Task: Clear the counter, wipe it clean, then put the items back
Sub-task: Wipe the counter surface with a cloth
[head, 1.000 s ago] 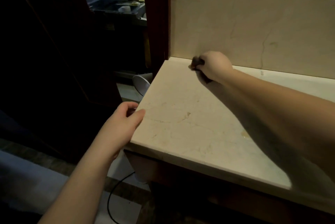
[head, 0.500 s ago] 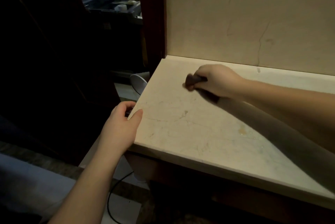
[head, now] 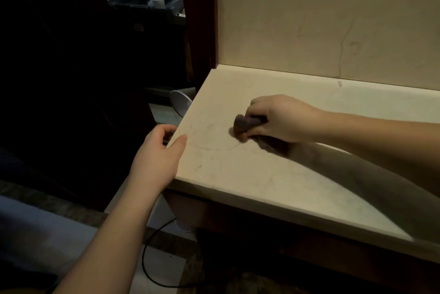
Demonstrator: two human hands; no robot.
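A small dark cloth (head: 246, 123) sits bunched on the pale worktop (head: 262, 174) near its left end, pinched in the right hand (head: 281, 118) — the wiping step, by the look of it. The left hand (head: 158, 154) curls over the worktop's left edge; next the cloth should sweep the unwiped front strip.

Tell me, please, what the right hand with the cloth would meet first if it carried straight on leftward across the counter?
Probably nothing on the counter: marble ahead of the right hand and cloth looks bare up to the left edge. The left hand grips that edge nearer the front, likely just off the line.
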